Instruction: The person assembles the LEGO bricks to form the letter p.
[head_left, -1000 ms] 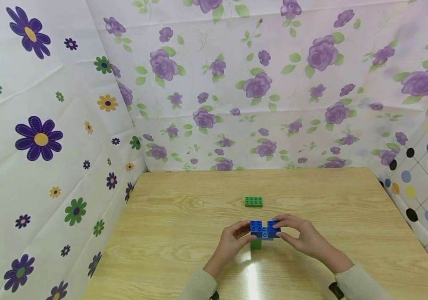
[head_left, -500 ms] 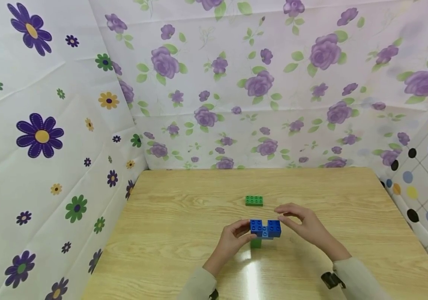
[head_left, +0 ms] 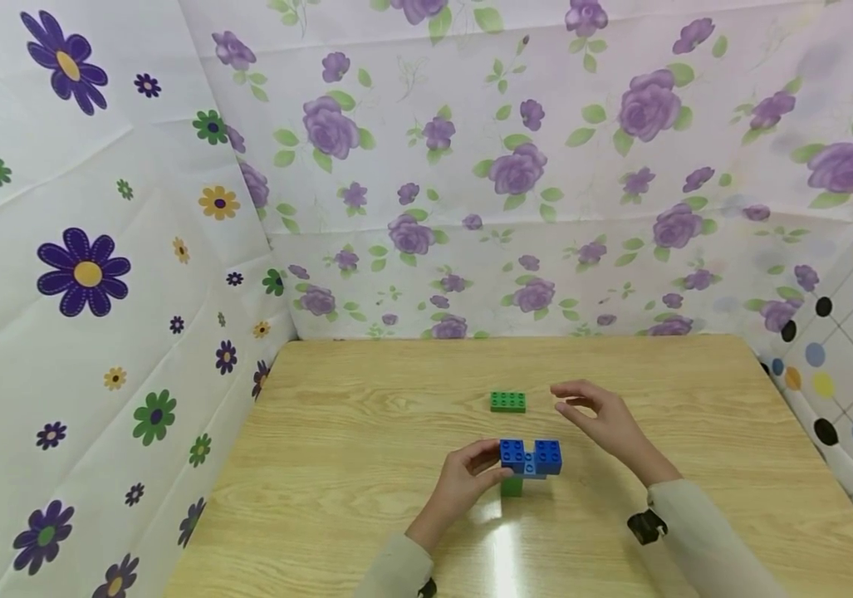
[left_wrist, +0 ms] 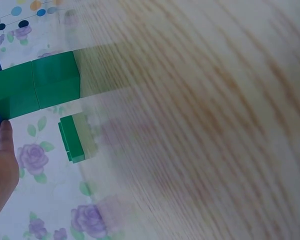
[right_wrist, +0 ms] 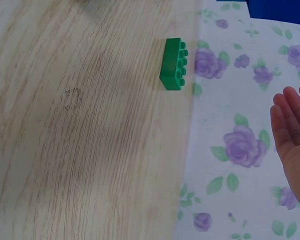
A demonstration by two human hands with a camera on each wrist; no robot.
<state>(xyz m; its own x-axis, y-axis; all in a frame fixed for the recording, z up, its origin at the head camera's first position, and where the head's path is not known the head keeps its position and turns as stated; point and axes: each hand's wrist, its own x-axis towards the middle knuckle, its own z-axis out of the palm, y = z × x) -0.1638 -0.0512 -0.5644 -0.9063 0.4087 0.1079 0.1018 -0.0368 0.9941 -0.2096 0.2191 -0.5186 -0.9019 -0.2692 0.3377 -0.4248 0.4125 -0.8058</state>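
Observation:
My left hand (head_left: 463, 483) holds a toy-brick build by its left side, thumb in front and fingers behind. Two dark blue bricks top it, a left one (head_left: 512, 456) and a right one (head_left: 549, 457). Between and beneath them shows a light blue brick (head_left: 529, 467). The base is a column of green bricks (left_wrist: 56, 80), which stands on the table in the left wrist view. My right hand (head_left: 607, 422) hovers behind and right of the build, fingers loosely bent and holding nothing. To its left lies a loose green brick (head_left: 507, 403), studs up.
The wooden table (head_left: 366, 415) reaches back to a wall cloth with purple roses (head_left: 516, 170). A cloth with daisies (head_left: 82, 274) hangs at the left, and one with coloured dots (head_left: 822, 386) at the right.
My right hand has let go of the right dark blue brick and moved back, away from the build towards the loose green brick's level. The left hand keeps its hold.

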